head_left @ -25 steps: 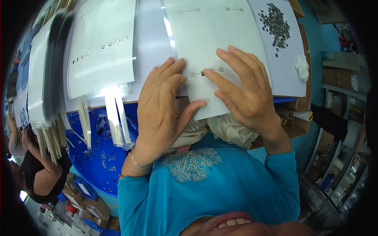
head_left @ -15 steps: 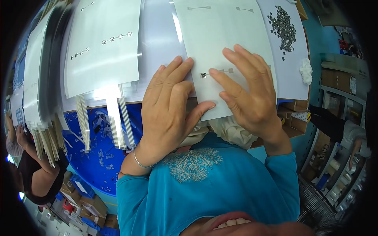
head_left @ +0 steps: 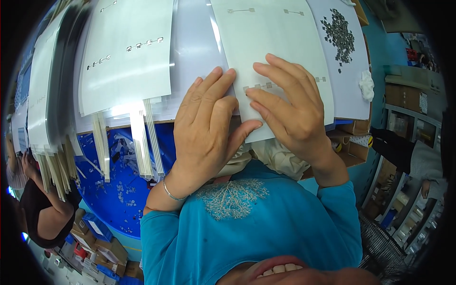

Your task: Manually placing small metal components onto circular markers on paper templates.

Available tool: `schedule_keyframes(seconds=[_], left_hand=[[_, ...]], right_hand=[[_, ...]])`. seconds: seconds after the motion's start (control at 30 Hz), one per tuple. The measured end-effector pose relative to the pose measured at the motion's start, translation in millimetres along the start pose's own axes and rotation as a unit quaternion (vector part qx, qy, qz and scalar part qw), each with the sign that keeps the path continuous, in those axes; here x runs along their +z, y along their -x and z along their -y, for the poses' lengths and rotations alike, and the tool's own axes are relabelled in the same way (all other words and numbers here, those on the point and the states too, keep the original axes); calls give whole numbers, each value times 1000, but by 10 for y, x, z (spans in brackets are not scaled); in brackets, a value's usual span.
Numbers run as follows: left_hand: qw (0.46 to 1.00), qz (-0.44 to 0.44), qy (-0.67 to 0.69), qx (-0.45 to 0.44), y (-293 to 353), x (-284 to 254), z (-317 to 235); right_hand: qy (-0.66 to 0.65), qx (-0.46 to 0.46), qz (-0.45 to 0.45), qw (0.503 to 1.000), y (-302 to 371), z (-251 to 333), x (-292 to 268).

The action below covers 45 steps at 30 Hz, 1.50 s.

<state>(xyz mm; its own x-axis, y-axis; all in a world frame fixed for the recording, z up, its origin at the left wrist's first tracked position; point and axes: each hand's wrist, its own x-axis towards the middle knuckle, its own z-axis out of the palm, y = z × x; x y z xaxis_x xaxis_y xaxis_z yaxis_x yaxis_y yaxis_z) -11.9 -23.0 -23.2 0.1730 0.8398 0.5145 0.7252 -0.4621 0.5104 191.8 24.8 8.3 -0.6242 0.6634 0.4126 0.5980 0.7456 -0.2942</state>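
A large pale sheet (head_left: 280, 42) with rows of small grey linked squares lies before me on the table. My left hand (head_left: 204, 123) rests along its left side, thumb extended over the near edge and fingers apart, holding nothing visible. Over the near part of the sheet is my right hand (head_left: 294, 107), its fingers spread. Its index fingertip is at the left end of a row of grey squares (head_left: 259, 87), with the thumb tip just below and a gap between. Whatever lies under that fingertip is hidden. To the right, a pile of small dark square pieces (head_left: 339, 38) lies on white board.
At the left are stacked printed sheets (head_left: 126, 71) with strips hanging over the table edge, beside more stacked sheets (head_left: 42, 95). Below is a blue bin (head_left: 118, 190) holding scraps. A crumpled white tissue (head_left: 366, 85) lies right. A person's arm (head_left: 50, 190) shows at far left.
My right index fingertip has moved left and slightly down to the row's left end, and the thumb has come nearer it. The dark square seen there before is out of sight. My left hand has barely shifted.
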Motion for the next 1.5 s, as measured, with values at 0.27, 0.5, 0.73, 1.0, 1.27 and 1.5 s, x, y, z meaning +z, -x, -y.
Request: schedule_keyframes(seconds=[0.27, 0.5, 0.73, 1.0, 1.27, 1.5], left_hand=[[1000, -1, 11, -4, 9, -14, -24], [1000, -7, -2, -1, 14, -5, -5], [1000, -3, -2, -1, 13, 4, -19], [1000, -1, -10, 0, -2, 0, -16], [1000, 5, -8, -3, -9, -14, -17], [1000, 6, -13, -4, 2, -26, -10]], right_hand=[[-123, 136, -15, 983, -41, 128, -74], [-96, 84, -55, 990, 73, 73, -41], [26, 9, -21, 999, 189, 129, -117], [46, -8, -22, 999, 184, -71, -101], [34, -34, 19, 999, 74, -121, -82], [-39, -8, 88, 995, 41, -87, -103]])
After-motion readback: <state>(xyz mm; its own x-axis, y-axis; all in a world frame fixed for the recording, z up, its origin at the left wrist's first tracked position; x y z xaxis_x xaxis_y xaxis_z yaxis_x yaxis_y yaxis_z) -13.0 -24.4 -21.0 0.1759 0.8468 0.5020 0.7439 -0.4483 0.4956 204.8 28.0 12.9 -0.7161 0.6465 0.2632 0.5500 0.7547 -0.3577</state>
